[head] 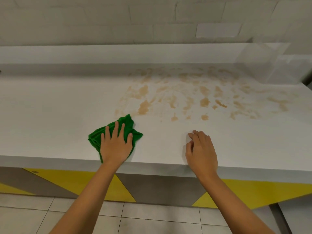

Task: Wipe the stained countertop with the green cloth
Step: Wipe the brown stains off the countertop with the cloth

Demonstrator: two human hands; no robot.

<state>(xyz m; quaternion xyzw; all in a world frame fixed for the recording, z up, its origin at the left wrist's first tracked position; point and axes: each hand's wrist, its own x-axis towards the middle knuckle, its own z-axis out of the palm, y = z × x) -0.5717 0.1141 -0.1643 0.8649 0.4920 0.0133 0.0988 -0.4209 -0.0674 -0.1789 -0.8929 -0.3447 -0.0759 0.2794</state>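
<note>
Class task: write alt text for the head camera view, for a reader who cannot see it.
A left hand presses a crumpled green cloth onto a white countertop near its front edge, just short of brown stains spread across the middle and right. The right hand rests on the bare surface beside it, fingers loosely curled, holding nothing.

The bench (59, 107) top looks smooth, matt and white, like laminate or stone, blotched toward its far right part with dull brown smeared stains (194, 92). The green cloth (128, 123) near the front edge is soft, fuzzy fabric, crumpled. The wall (101, 19) behind is painted brick, matt. The floor (152, 217) tiles have a slight sheen.
</note>
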